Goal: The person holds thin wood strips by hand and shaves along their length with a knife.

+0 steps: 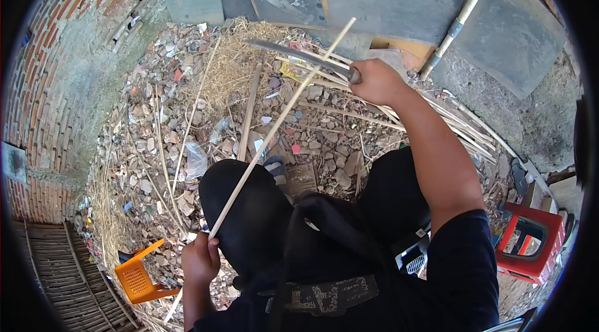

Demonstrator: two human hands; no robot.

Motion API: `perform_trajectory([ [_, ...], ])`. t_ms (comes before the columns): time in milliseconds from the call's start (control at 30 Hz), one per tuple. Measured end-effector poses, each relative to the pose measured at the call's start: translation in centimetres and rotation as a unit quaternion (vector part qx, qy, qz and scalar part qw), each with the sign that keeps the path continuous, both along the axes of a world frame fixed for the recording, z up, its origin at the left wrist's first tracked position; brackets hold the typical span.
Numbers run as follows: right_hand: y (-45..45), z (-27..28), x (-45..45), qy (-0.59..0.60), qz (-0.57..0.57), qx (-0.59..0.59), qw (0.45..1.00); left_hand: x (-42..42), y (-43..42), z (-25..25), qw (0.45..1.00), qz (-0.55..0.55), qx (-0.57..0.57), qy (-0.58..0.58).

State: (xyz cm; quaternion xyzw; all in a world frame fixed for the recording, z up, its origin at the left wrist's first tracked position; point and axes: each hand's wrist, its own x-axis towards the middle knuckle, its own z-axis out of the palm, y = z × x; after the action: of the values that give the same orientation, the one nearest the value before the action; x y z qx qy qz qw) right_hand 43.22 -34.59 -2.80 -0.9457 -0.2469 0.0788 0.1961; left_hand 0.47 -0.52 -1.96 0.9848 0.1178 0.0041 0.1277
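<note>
My left hand, low beside my left knee, is closed around the lower end of a long pale bamboo strip. The strip slants up and away across my dark trouser leg, its far end above the rubble. In my right hand is the handle of a machete, with its dark blade pointing left. The blade crosses the strip near the far end; whether they touch I cannot tell. Beyond and below my right hand, a bundle of similar bamboo strips lies on the ground.
Stony rubble with litter covers the ground, with dry straw at the back. An orange plastic chair stands left, a red plastic stool right. A brick wall and grey panels enclose the space; a pipe leans right.
</note>
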Motion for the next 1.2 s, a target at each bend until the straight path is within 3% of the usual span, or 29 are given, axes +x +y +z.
perform_trajectory([
  [167, 1.5, 1.7, -3.9, -0.030, 0.114, -0.002, 0.993, 0.7, -0.2, 1.0, 0.999, -0.003, 0.020, 0.028],
  [267, 1.5, 1.2, -3.1, -0.004, 0.098, -0.005, 0.995, 0.3, 0.2, 0.0, 1.000, -0.006, 0.017, 0.009],
  [400, 0.0, -1.0, 0.6, 0.062, -0.009, 0.011, 0.998, -0.1, 0.9, -0.5, 0.999, -0.010, 0.031, -0.007],
  [433, -0.3, -1.3, 0.3, 0.003, 0.014, 0.032, 0.999, 0.0, 0.8, -0.2, 0.999, -0.010, 0.034, -0.003],
  [667, 1.4, 1.7, -3.5, 0.014, 0.111, -0.003, 0.994, 0.5, 1.0, -0.6, 0.999, -0.020, 0.026, -0.006],
  [767, 0.2, -0.4, -0.2, 0.103, 0.024, 0.040, 0.994, -0.3, 1.0, -1.0, 0.999, -0.018, 0.027, -0.020],
  [867, -0.6, -1.9, 1.0, 0.043, 0.001, 0.011, 0.999, 0.1, 1.1, -0.2, 0.999, -0.021, 0.035, -0.016],
  [1033, 1.1, 0.2, -3.1, 0.013, 0.116, 0.022, 0.993, 0.2, 0.9, 0.1, 0.999, -0.033, 0.035, -0.004],
  [1133, 0.5, 0.7, -2.4, 0.014, 0.118, 0.015, 0.993, 0.2, 1.4, -0.9, 0.999, -0.030, 0.024, -0.014],
  [1200, -0.8, -0.9, 0.1, 0.027, 0.054, 0.052, 0.997, -0.1, 1.3, -1.2, 0.999, -0.025, 0.011, -0.023],
])
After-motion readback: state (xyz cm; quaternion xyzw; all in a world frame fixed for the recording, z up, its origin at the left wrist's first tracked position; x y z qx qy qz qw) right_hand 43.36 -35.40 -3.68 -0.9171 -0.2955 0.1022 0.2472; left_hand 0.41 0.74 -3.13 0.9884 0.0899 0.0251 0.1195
